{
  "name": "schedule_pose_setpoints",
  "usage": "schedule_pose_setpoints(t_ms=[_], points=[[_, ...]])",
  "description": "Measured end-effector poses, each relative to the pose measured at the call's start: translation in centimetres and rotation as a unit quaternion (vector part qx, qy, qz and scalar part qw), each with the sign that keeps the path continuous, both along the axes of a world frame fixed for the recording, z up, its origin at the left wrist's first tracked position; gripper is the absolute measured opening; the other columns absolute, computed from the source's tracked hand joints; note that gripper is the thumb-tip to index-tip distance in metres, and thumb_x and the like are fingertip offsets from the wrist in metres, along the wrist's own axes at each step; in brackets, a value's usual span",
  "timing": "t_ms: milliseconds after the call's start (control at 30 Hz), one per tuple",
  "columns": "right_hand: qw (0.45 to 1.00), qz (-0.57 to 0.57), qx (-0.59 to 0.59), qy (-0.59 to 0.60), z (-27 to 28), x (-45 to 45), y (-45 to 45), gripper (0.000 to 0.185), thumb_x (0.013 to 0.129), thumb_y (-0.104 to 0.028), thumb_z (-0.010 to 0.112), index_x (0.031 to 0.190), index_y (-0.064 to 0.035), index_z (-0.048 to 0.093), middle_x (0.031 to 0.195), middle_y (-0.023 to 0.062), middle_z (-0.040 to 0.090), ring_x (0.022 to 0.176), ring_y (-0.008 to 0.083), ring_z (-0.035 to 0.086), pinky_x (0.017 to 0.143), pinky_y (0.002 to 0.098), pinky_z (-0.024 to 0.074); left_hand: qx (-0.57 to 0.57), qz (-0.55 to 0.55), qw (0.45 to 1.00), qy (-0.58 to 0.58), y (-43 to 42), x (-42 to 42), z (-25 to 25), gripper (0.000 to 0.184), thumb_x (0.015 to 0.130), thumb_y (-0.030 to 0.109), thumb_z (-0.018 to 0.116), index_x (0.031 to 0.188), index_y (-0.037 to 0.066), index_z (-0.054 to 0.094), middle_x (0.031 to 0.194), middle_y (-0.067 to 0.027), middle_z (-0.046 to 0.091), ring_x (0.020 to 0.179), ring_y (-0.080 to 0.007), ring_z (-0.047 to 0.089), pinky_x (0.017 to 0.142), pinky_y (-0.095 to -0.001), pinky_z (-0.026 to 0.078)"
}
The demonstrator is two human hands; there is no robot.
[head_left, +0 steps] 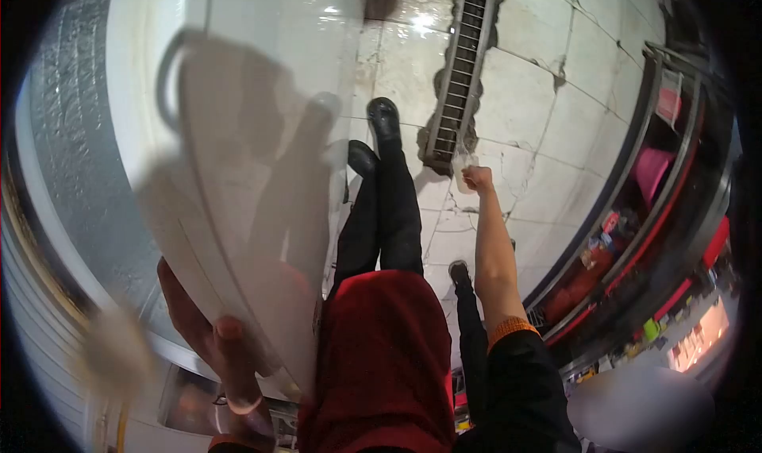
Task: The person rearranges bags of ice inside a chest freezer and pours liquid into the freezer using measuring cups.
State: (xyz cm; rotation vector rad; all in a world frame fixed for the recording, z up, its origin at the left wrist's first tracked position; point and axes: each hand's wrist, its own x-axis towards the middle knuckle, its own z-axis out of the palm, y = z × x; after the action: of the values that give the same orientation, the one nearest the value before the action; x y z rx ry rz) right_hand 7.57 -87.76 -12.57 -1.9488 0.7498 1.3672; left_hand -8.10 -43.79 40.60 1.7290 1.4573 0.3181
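Observation:
My left hand (pixel 222 350) grips the edge of a large white lid (pixel 238 175), which looks like a chest freezer's and stands raised beside my body. Its thumb shows on the near face, while the other fingers lie partly behind the edge. My right hand (pixel 477 177) reaches out over the floor, closed round a small whitish, see-through cup (pixel 462 172). The cup is tilted at the end of a metal floor drain grate (pixel 460 72), and what looks like clear liquid shows at its mouth.
Left of the lid lies a grey, frosty-looking surface (pixel 79 135). Cracked white floor tiles (pixel 516 96) look wet in places. A metal-framed rack with red and pink items (pixel 651 175) stands on the right. Another dark trouser leg (pixel 470 326) shows behind my right arm.

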Motion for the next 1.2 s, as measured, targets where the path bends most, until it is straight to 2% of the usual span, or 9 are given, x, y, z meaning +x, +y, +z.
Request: schedule_pose_setpoints(t_ms=[67, 133, 200, 300, 433, 633, 767, 933, 1200], points=[[0.955, 0.294, -0.02, 0.025, -2.1, 0.8, -0.4, 0.022, 0.089, -0.019, 0.058, 0.073, -0.0067, 0.069, 0.067, 0.0053, 0.065, 0.054, 0.0145, 0.061, 0.043, 0.0276, 0.0429, -0.013, -0.023, 1.0, 0.003, 0.3, -0.3, 0.5, 0.102, 0.07, 0.079, 0.065, 0.127, -0.004, 0.047, 0.11, -0.0095, 0.054, 0.104, -0.0197, 0.052, 0.087, -0.0361, 0.043], [0.615, 0.77, -0.012, -0.169, -3.4, 1.2, -1.7, 0.031, 0.086, -0.022, 0.061, 0.057, -0.0117, 0.062, 0.054, 0.0029, 0.059, 0.043, 0.0128, 0.054, 0.037, 0.0311, 0.0384, 0.01, -0.052, 0.999, -0.009, 1.0, -1.4, 0.1, 0.099, 0.07, 0.074, 0.068, 0.127, -0.004, 0.048, 0.111, -0.009, 0.054, 0.106, -0.0204, 0.051, 0.089, -0.037, 0.041], [0.831, 0.552, -0.071, 0.003, -2.4, 1.5, -1.8, 0.034, 0.086, -0.025, 0.06, 0.054, -0.0133, 0.061, 0.049, 0.0026, 0.056, 0.038, 0.0139, 0.052, 0.035, 0.033, 0.0379, 0.01, -0.089, 0.995, -0.04, 1.8, -1.9, 0.2, 0.089, 0.068, 0.06, 0.077, 0.126, -0.002, 0.049, 0.113, -0.0092, 0.055, 0.11, -0.0229, 0.051, 0.092, -0.039, 0.039], [0.594, 0.794, -0.106, -0.066, 6.8, 2.0, 0.3, 0.032, 0.074, -0.045, 0.063, 0.065, -0.0154, 0.071, 0.077, 0.006, 0.072, 0.074, 0.0268, 0.069, 0.061, 0.0459, 0.0507, 0.041, -0.087, 0.993, -0.065, 1.6, -1.9, 0.9, 0.073, 0.064, 0.032, 0.086, 0.123, 0.004, 0.053, 0.115, -0.0124, 0.057, 0.11, -0.0292, 0.053, 0.093, -0.0412, 0.036], [0.993, 0.054, 0.096, -0.031, 31.5, 3.3, 7.6, 0.037, 0.085, -0.037, 0.066, 0.097, -0.0016, 0.066, 0.08, 0.0062, 0.065, 0.073, 0.0204, 0.066, 0.071, 0.0351, 0.0537, 0.099, -0.079, 0.991, -0.05, 2.2, -1.3, 3.3, 0.068, 0.063, 0.032, 0.088, 0.118, 0.008, 0.056, 0.111, -0.0106, 0.057, 0.107, -0.0312, 0.053, 0.093, -0.043, 0.035], [0.894, 0.171, 0.414, 0.006, 67.0, 8.3, 26.2, 0.028, 0.097, -0.029, 0.057, 0.093, -0.0017, 0.059, 0.071, 0.0029, 0.053, 0.059, 0.013, 0.047, 0.061, 0.0288, 0.0414, 0.088, -0.04, 0.993, -0.073, 2.9, -1.9, 4.4, 0.071, 0.062, 0.037, 0.089, 0.118, 0.01, 0.056, 0.113, -0.0104, 0.056, 0.108, -0.0305, 0.052, 0.092, -0.0448, 0.036], [0.784, 0.413, 0.431, -0.169, 76.0, 8.0, 44.3, 0.02, 0.094, -0.021, 0.063, 0.096, -0.0006, 0.06, 0.069, -0.001, 0.052, 0.062, 0.0073, 0.048, 0.055, 0.0238, 0.0374, 0.056, -0.031, 0.994, -0.087, 3.5, -2.1, 4.5, 0.075, 0.059, 0.04, 0.089, 0.117, 0.008, 0.055, 0.114, -0.0103, 0.056, 0.11, -0.0306, 0.051, 0.094, -0.045, 0.036], [0.591, 0.671, 0.37, -0.252, 61.5, 8.9, 71.7, 0.045, 0.091, -0.038, 0.068, 0.077, 0.0039, 0.058, 0.058, 0.0063, 0.049, 0.056, 0.0133, 0.045, 0.053, 0.0332, 0.0377, 0.012, -0.035, 0.996, -0.085, 4.7, -2.5, 5.1, 0.073, 0.061, 0.043, 0.086, 0.118, 0.009, 0.055, 0.117, -0.0105, 0.055, 0.113, -0.0313, 0.049, 0.095, -0.0462, 0.034], [0.675, 0.692, 0.216, -0.139, 26.1, 10.8, 92.3, 0.029, 0.09, -0.024, 0.056, 0.081, -0.0002, 0.069, 0.069, 0.006, 0.066, 0.052, 0.0151, 0.056, 0.046, 0.0311, 0.0455, -0.061, -0.031, 0.994, -0.079, 6.3, -2.2, 3.4, 0.079, 0.058, 0.051, 0.088, 0.119, 0.013, 0.054, 0.117, -0.0104, 0.057, 0.11, -0.0314, 0.051, 0.094, -0.0511, 0.034]])
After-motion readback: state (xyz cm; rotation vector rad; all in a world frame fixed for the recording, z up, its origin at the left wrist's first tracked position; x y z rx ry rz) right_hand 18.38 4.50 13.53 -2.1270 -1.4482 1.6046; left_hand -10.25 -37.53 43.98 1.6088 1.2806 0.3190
